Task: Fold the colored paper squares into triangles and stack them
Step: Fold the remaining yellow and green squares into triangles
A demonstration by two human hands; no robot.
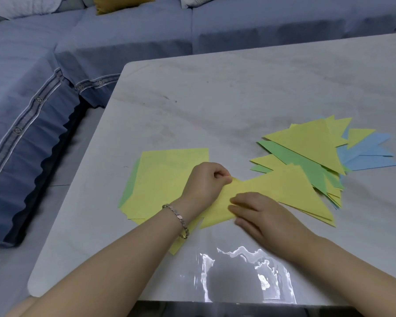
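Pale marble table (215, 92); blue sofa (128, 30) behind; mustard cushion (119, 2); silver bracelet (177, 217).

No text, number or brand can be read anywhere. The round emblems along the sofa trim (16, 130) at nine o'clock are too small to make out. So is the mark on the bracelet (180, 217) near six o'clock.

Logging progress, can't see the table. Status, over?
Left hand pinches yellow sheet; right hand presses it flat. Sheet already triangular, overlapping triangle pile. Square stack under left hand; nothing in the way.
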